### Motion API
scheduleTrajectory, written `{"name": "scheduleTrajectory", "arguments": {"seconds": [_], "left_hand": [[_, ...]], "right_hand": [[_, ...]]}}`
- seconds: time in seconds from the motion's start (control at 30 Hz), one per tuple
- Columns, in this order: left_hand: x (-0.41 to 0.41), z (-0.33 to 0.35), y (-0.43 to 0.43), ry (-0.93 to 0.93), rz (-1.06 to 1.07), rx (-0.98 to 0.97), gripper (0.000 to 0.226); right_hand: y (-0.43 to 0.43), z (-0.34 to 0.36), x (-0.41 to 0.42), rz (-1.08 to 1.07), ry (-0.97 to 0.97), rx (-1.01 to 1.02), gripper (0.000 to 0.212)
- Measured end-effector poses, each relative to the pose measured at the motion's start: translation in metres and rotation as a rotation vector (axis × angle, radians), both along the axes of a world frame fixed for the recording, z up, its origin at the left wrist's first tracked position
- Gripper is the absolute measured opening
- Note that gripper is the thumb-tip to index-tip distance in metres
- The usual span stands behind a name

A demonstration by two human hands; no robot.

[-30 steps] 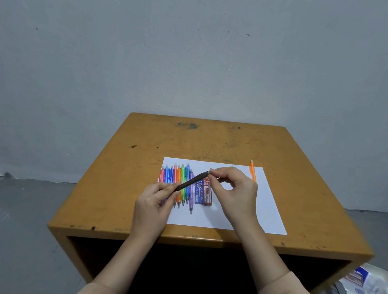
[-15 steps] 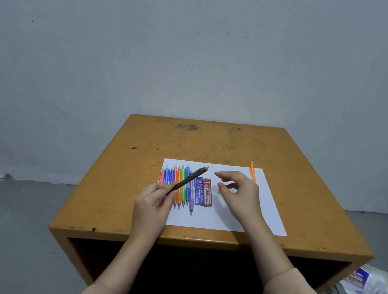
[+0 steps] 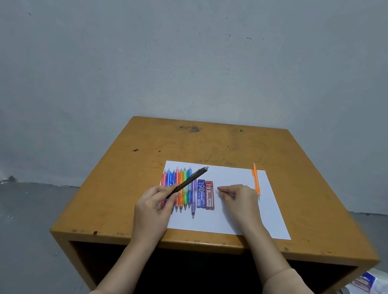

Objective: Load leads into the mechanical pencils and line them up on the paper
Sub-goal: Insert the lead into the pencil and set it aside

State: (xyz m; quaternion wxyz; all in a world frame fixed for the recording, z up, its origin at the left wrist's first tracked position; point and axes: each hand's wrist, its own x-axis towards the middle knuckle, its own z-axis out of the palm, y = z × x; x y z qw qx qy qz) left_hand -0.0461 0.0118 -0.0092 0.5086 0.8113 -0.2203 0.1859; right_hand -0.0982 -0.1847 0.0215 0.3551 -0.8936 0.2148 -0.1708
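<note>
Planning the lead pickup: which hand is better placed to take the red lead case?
Right. The right hand is just beside the red lead case, fingertips pointing at it; the left hand is busy gripping the dark pencil.

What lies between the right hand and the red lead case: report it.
Nothing visible does. The right hand is just to the right of the red lead case, with only bare paper between its fingertips and the case.

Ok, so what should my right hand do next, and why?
Probably pick up the red lead case: it lies just beside your right hand on the paper, while your left hand holds the dark pencil tilted up, likely waiting for a lead.
</note>
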Motion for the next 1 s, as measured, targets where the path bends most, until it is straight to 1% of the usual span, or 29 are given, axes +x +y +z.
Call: {"name": "scheduleTrajectory", "arguments": {"seconds": [0.13, 0.2, 0.33, 0.4, 0.47, 0.73, 1.0], "left_hand": [[0.000, 0.000, 0.000, 0.003, -0.021, 0.011, 0.035], [0.000, -0.001, 0.000, 0.004, -0.020, 0.019, 0.038], [0.000, -0.001, 0.000, -0.019, -0.013, 0.037, 0.029], [0.000, 0.000, -0.001, -0.023, -0.018, 0.044, 0.028], [-0.001, 0.000, -0.001, -0.022, -0.019, 0.054, 0.028], [-0.002, 0.001, -0.001, -0.029, -0.020, 0.058, 0.029], [0.000, -0.002, -0.001, -0.055, -0.035, 0.053, 0.030]], "right_hand": [[0.001, 0.008, 0.000, -0.062, -0.140, 0.153, 0.017], [0.004, 0.017, -0.001, -0.075, -0.225, 0.305, 0.015], [0.017, 0.034, -0.007, -0.010, -0.414, 0.722, 0.015], [0.023, 0.039, -0.008, 0.011, -0.472, 0.846, 0.017], [0.027, 0.041, -0.008, 0.022, -0.495, 0.925, 0.017], [0.030, 0.040, -0.008, 0.012, -0.501, 0.970, 0.017], [0.030, 0.037, -0.007, -0.013, -0.479, 0.833, 0.012]]}}
